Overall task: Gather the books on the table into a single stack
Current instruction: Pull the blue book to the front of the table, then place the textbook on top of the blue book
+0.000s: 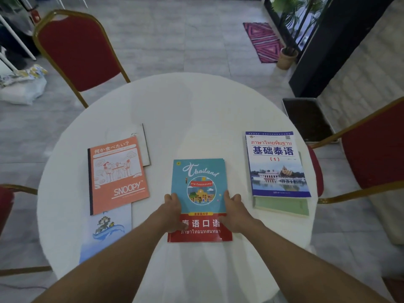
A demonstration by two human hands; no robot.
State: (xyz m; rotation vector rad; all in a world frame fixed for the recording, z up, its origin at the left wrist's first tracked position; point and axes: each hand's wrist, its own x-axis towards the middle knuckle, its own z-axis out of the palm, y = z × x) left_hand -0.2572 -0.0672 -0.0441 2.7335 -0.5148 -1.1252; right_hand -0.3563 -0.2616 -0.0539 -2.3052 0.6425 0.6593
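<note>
A teal and red Thailand book [200, 186] lies in the middle of the round white table [181, 110]. My left hand [173, 209] grips its left edge and my right hand [232, 212] grips its right edge. To the left, an orange Snoopy notebook [118, 173] lies over a white book [145, 145] and a pale blue book [107, 232]. On the right a blue and white Thai textbook [276, 165] rests on a green book [282, 206].
Red chairs with gold frames stand at the back left [80, 51], at the right [371, 149] and at the left edge [6, 206]. A tray of soil [308, 119] sits on the floor beyond the table's right side.
</note>
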